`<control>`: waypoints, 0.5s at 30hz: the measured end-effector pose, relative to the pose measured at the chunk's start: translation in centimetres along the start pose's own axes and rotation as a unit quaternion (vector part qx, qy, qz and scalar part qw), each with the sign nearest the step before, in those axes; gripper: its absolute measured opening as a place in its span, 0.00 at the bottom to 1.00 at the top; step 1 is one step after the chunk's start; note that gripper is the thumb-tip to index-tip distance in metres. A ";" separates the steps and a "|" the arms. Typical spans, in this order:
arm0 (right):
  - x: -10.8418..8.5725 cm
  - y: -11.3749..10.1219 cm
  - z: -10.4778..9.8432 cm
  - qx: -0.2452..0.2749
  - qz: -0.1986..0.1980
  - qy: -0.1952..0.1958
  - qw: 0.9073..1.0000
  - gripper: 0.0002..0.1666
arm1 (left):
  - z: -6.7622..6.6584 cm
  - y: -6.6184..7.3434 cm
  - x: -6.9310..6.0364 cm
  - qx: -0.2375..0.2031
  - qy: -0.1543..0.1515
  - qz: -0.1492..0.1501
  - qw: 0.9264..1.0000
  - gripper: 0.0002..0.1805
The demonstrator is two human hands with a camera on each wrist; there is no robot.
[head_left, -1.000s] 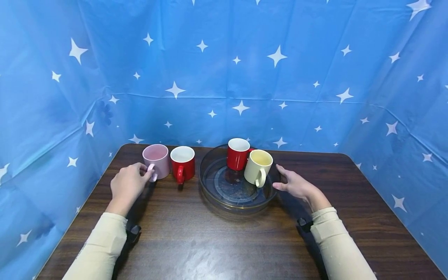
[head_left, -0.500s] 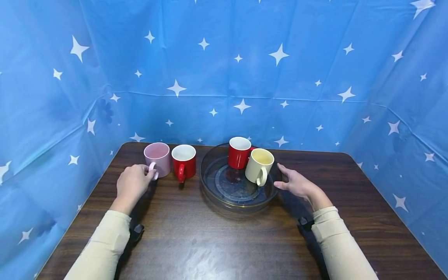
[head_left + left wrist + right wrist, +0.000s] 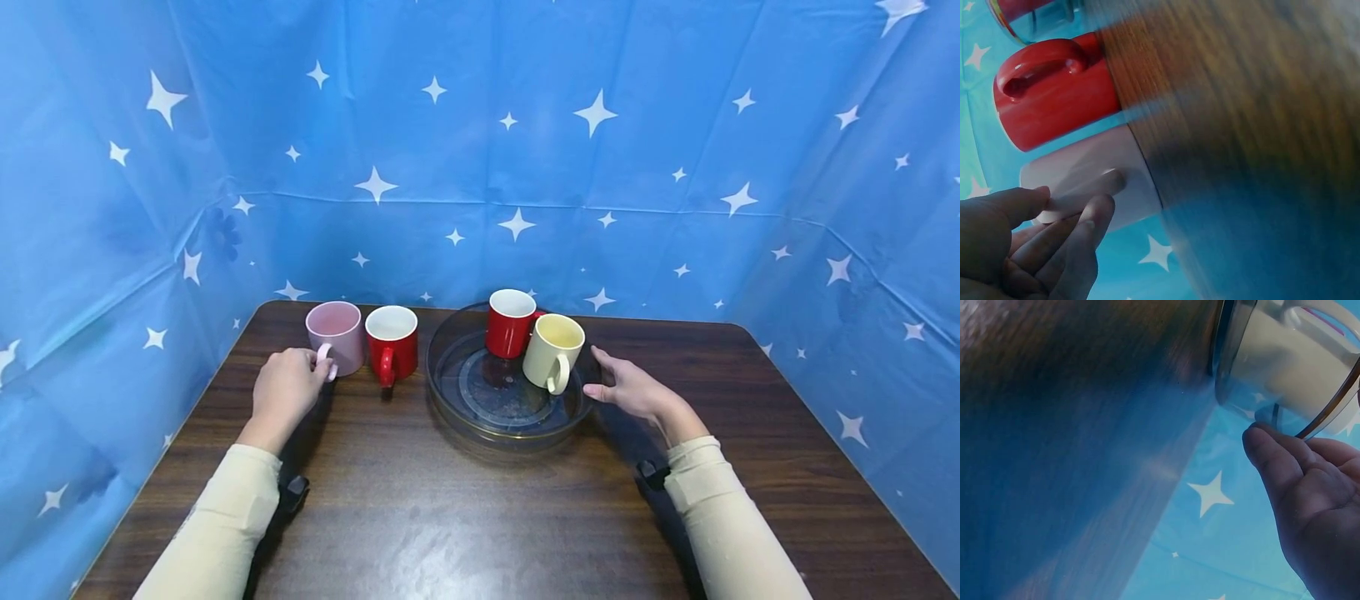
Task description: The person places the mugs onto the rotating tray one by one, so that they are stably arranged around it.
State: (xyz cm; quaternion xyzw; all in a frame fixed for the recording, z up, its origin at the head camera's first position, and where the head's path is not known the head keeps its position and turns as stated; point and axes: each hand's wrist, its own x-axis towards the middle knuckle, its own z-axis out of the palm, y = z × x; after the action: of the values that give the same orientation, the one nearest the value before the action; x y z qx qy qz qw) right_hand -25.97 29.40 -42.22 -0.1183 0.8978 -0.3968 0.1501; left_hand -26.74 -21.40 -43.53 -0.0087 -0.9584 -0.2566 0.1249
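My left hand (image 3: 285, 392) is at the handle of a pink mug (image 3: 339, 342) standing at the table's back left. In the left wrist view, the thumb and fingers (image 3: 1094, 219) pinch that handle from both sides. Right beside it stands a red mug (image 3: 393, 346), white inside, its handle facing me. A round clear glass dish (image 3: 480, 429) holds another red mug (image 3: 507, 329) and a cream mug (image 3: 551, 354) that leans a little. My right hand (image 3: 637, 392) rests against the dish's right side with fingers extended; the right wrist view shows its thumb (image 3: 1266, 450) near the glass wall.
All of this stands on a dark wood-grain table (image 3: 450, 525). A blue curtain (image 3: 480, 150) with white stars closes off the back and both sides, close behind the mugs.
My left hand has shifted slightly right, its fingers closing in on the pink mug's handle. The right hand, the dish and the mugs keep their places; the head view tilts slightly.
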 end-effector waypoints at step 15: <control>0.1 -0.1 0.0 -0.007 -0.001 -0.001 1.000 0.48 | -0.1 0.0 0.1 -0.018 -0.018 -0.010 1.000 0.15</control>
State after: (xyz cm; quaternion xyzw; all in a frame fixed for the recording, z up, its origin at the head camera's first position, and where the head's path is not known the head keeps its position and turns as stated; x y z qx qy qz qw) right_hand -26.06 29.29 -42.20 -0.1204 0.9002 -0.3907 0.1503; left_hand -26.82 -21.48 -43.42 -0.0057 -0.9558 -0.2746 0.1052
